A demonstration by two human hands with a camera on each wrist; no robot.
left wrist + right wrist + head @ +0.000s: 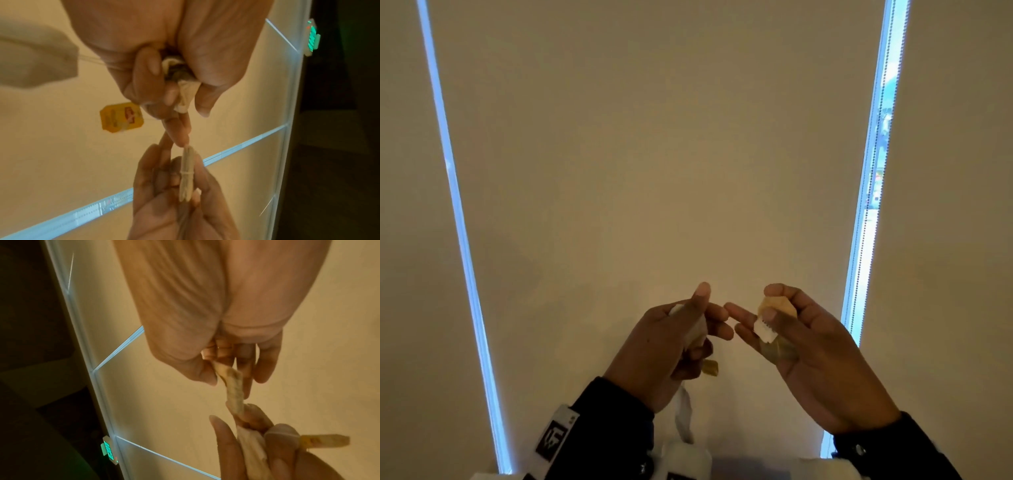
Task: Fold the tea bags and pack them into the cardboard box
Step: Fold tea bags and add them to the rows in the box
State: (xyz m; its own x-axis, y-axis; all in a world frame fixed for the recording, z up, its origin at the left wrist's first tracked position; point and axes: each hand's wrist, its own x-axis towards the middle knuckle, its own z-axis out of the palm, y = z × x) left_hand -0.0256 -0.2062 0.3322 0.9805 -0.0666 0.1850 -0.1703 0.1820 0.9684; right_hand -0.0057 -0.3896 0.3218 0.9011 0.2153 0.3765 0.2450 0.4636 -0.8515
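Observation:
Both hands are raised in front of a cream blind. My left hand (pixel 709 308) grips a crumpled white tea bag (pixel 185 95) in its curled fingers. The bag's yellow tag (pixel 710 368) dangles on a thread below that hand. My right hand (pixel 770 303) pinches a second tea bag (pixel 777 305) between thumb and fingers; this one looks flat and folded and shows edge-on (pixel 187 175) in the left wrist view. The fingertips of the two hands nearly meet. No cardboard box is in view.
Cream roller blinds (pixel 654 137) fill the head view, with bright gaps at left and right and a bead chain (pixel 873 171) hanging in the right gap. A white strap (pixel 683 418) hangs below the left wrist. A green lit sign (pixel 312 37) glows on the dark side wall.

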